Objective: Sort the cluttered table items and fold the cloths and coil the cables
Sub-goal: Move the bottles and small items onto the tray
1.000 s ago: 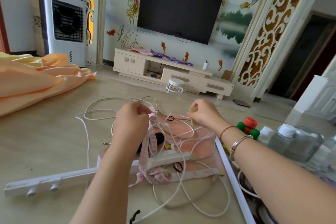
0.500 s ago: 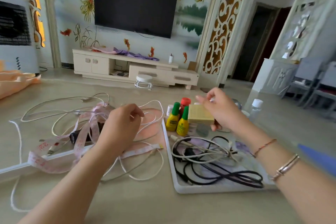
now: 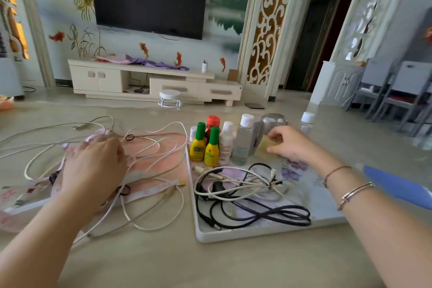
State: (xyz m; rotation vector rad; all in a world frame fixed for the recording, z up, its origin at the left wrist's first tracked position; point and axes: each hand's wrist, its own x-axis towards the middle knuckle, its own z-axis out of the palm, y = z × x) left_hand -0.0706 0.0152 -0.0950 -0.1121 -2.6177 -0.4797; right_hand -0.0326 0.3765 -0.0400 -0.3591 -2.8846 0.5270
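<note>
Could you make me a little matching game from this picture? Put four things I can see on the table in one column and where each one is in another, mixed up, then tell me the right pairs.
Things:
1. small tan block
2. tangle of black cables
3. two yellow bottles with green caps
4. loose white cables

Places:
A. spread over the pink mat, left of the tray
B. pinched in the right hand
C. lying at the near end of the white floral tray
D. standing at the far left corner of the tray

Pairs: 1-B, 2-C, 3-D, 4-A
</note>
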